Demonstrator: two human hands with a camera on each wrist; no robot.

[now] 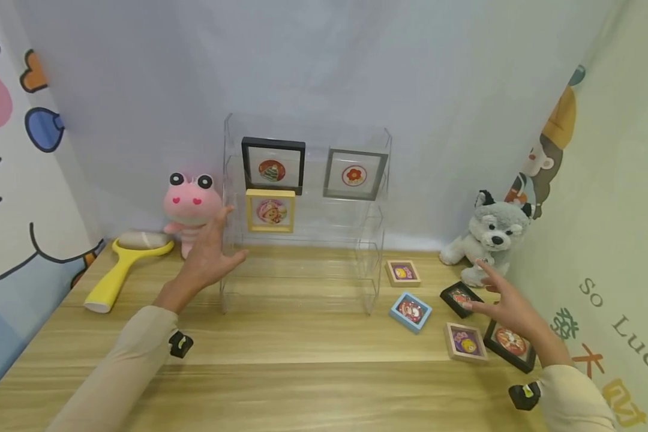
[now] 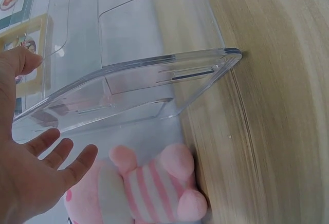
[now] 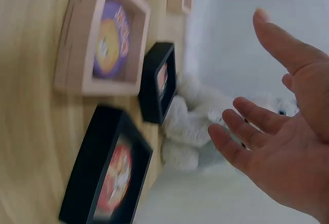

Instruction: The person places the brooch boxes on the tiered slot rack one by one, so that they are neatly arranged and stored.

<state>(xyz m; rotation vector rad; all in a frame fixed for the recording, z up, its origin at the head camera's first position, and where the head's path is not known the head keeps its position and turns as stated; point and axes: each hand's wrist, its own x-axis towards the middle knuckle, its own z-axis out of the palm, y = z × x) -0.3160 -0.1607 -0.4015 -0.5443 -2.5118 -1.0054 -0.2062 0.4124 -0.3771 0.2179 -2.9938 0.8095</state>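
Black small frame [image 1: 458, 296] lies on the surface [image 1: 302, 390] below and left of the empty right hand [image 1: 512, 309], fingers parted; the left hand [image 1: 207, 255], also spread, is farther off beside the clear rack [image 2: 154, 61].

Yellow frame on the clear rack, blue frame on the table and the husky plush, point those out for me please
Yellow frame [image 1: 271, 212]: head view, middle of its round picture.
Blue frame [image 1: 411, 311]: head view, on its round picture.
Husky plush [image 1: 494, 237]: head view, on its muzzle.
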